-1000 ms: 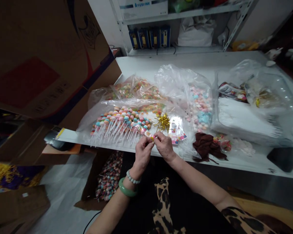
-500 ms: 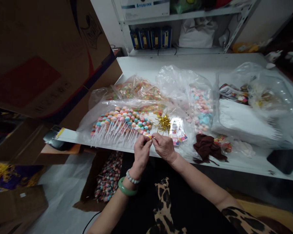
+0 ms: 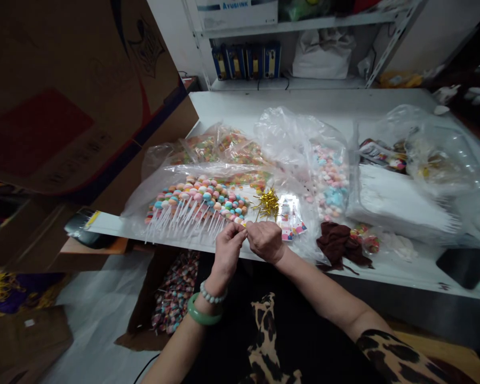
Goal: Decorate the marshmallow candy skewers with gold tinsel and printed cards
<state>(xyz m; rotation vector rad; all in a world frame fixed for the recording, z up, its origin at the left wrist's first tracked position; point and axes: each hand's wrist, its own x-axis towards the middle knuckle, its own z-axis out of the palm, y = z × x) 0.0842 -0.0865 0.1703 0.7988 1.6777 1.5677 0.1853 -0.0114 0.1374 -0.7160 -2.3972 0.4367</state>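
Note:
My left hand (image 3: 228, 249) and my right hand (image 3: 266, 242) meet at the table's front edge, thumbs and fingers pinched together. A speck of yellow shows between the fingertips; what they hold is too small to name. Just beyond them lies a pile of pastel candy balls on white sticks (image 3: 200, 198), sticks pointing toward me. Gold twist ties (image 3: 268, 204) sit in a loose heap right behind the fingers. Small printed cards (image 3: 292, 226) in shiny clear plastic lie to the right of the ties. Everything here rests on clear plastic sheeting.
Clear bags hold gummy candies (image 3: 224, 145) and pastel candies (image 3: 332, 176). Farther right are a stack of white sticks (image 3: 400, 197), a brown cloth (image 3: 340, 244) and a black phone-like slab (image 3: 466, 266). Cardboard boxes (image 3: 116, 154) crowd the left; an open carton of wrapped candies (image 3: 176, 298) stands below.
My right hand has turned over slightly, its fingers curling more against the left fingertips. The left hand has shifted a little to the left. The view has moved slightly.

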